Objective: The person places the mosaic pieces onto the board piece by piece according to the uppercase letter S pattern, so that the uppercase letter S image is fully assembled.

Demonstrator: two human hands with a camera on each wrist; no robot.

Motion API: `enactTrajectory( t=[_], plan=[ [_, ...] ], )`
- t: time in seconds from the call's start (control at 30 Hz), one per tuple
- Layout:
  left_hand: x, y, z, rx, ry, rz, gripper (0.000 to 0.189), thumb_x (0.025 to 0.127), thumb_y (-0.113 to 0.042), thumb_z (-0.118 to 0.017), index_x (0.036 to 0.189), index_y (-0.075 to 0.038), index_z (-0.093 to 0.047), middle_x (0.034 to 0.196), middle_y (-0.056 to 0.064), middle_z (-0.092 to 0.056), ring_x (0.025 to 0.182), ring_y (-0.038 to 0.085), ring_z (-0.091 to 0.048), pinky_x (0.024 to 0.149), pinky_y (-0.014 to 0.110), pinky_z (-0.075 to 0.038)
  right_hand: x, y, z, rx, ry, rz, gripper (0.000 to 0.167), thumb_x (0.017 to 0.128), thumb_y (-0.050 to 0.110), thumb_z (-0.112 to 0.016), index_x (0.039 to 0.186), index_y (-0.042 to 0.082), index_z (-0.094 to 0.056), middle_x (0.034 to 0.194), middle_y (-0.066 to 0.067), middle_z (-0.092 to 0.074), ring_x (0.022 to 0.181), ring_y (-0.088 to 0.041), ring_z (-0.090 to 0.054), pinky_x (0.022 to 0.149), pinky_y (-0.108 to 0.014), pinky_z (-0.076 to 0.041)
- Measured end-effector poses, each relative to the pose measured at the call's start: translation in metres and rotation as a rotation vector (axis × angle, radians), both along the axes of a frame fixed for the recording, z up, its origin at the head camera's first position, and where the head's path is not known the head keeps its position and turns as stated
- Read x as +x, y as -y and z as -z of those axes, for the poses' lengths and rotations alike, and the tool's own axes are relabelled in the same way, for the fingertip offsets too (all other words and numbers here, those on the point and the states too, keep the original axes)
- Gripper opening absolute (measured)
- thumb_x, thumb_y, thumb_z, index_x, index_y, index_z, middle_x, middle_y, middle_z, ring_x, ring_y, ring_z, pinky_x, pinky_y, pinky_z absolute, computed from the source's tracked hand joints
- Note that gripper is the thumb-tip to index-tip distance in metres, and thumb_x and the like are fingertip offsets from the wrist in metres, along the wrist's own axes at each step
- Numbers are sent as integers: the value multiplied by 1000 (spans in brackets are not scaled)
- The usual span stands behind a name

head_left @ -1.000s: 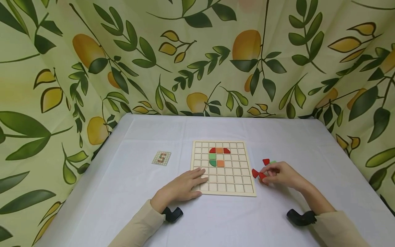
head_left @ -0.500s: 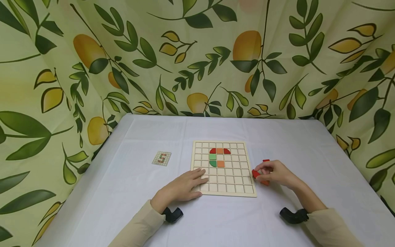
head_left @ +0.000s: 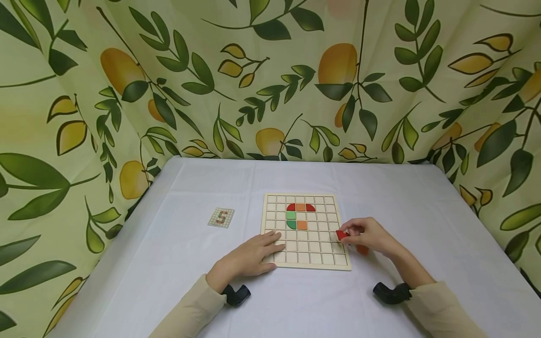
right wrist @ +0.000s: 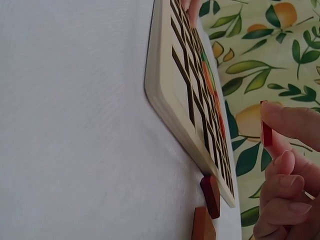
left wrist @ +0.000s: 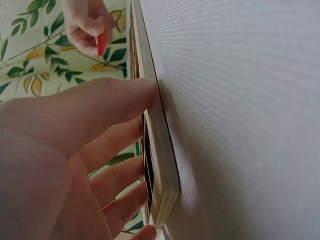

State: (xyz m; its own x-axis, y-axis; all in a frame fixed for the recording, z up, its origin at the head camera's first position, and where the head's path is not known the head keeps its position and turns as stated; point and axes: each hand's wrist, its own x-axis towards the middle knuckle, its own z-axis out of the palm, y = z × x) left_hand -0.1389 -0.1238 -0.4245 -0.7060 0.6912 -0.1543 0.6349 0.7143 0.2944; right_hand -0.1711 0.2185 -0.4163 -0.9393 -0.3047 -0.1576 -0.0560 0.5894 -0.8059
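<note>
A wooden grid board (head_left: 313, 258) lies on the white table. My left hand (head_left: 253, 255) rests on its near left edge, fingers spread and thumb against the side, as the left wrist view shows. Between thumb and index finger my right hand (head_left: 369, 234) pinches a small red tile (head_left: 342, 234), raised over the board's right edge. Set into the grid are two red rounded tiles (head_left: 310, 207), two orange squares (head_left: 302, 225), a light green square (head_left: 291, 215) and a dark green rounded tile (head_left: 291, 225).
Left of the board lies a small card (head_left: 221, 218) printed with a gridded S shape. Beside the board's right edge sit another red tile (right wrist: 211, 196) and an orange tile (right wrist: 203, 225), partly under the right hand. A leaf-patterned curtain (head_left: 270, 94) hangs behind the table.
My right hand has picked up a red tile from beside the board and moved left with it to the board's right edge. The left hand has stayed still.
</note>
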Motion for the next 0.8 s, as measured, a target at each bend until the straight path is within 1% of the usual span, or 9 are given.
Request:
enactTrajectory(
  t=[0.27,0.47,0.57,0.7,0.8],
  plan=[
    [0,0,1,1,4,2,52,95,-32,-57,144,-17,-47,158,7,-34,150,26,-28,123,42,-28,-2,8,-1,4,6,27,35,77,18,-79,102,-4,-67,69,1,-46,64,-7,-48,52,-16,-39],
    [-1,1,1,3,3,3,53,95,-32,-57,144,-17,-46,159,7,-34,150,25,-28,123,43,-28,-5,12,1,-19,5,28,36,77,17,-79,103,-5,-66,68,3,-44,60,-7,-48,53,-18,-44],
    [-1,1,1,1,4,4,53,95,-33,-57,145,-17,-46,159,7,-34,150,26,-28,123,43,-28,-7,14,1,-39,2,26,36,78,15,-78,104,-6,-66,67,4,-44,60,-5,-46,53,-17,-43],
    [-1,1,1,1,-3,10,52,95,-32,-57,144,-17,-46,158,8,-34,150,27,-28,123,43,-29,-7,17,1,-58,-12,21,36,79,15,-78,105,-7,-66,68,4,-45,60,-4,-42,51,-17,-36],
    [-1,0,1,-4,-6,11,52,96,-32,-56,145,-17,-46,158,8,-34,150,26,-28,123,42,-28,-8,20,0,-67,-14,23,38,79,16,-78,106,-7,-65,69,2,-45,60,-4,-42,49,-17,-35]
  ],
)
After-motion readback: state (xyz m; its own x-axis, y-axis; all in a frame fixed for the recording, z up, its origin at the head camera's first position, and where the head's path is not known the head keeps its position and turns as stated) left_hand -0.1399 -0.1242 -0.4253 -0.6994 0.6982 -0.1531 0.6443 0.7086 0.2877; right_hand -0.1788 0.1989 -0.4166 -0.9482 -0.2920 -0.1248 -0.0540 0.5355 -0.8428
